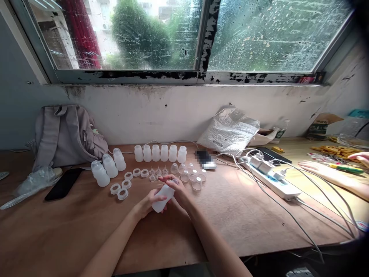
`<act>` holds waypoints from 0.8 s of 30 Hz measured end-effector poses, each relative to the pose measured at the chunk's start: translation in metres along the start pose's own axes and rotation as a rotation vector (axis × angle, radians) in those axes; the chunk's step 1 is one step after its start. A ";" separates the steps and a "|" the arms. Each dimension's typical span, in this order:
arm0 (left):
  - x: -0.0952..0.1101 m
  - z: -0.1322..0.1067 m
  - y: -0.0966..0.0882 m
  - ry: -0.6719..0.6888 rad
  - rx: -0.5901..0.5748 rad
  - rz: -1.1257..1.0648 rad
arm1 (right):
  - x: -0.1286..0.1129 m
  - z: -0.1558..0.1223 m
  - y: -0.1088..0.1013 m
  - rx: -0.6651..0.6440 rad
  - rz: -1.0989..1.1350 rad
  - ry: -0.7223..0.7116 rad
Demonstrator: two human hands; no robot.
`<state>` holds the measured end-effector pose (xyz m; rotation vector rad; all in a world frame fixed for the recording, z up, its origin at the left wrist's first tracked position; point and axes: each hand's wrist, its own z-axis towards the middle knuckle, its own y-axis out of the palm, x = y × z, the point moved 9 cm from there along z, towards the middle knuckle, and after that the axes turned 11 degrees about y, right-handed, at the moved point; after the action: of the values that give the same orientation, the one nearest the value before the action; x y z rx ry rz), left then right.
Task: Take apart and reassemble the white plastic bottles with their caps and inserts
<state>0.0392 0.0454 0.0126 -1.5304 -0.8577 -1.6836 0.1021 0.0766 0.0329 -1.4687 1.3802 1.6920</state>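
Note:
My left hand [149, 204] wraps round a small white plastic bottle [163, 197] held tilted above the wooden table [230, 215]. My right hand [176, 189] is closed on the bottle's top end, fingers pinched at its neck. Just beyond my hands lie several clear caps [192, 175], small cone nozzles [158, 172] and white rings [122, 188]. A row of several white bottles [160, 153] stands further back. Three capped bottles [108, 166] stand to the left.
A grey backpack [67, 132] leans on the wall at the left, with a black phone [62, 184] and a plastic bag [31, 184] before it. A white power strip [273, 181] with cables lies at the right. Another person's hand [313, 167] rests at the far right.

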 end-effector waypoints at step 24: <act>0.020 -0.004 -0.026 0.213 0.395 0.527 | 0.005 0.004 -0.008 0.116 0.130 -0.025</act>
<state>0.0140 0.0548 0.0320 -1.1518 -0.5655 -1.1813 0.1057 0.0815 0.0255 -1.3154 1.5631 1.6719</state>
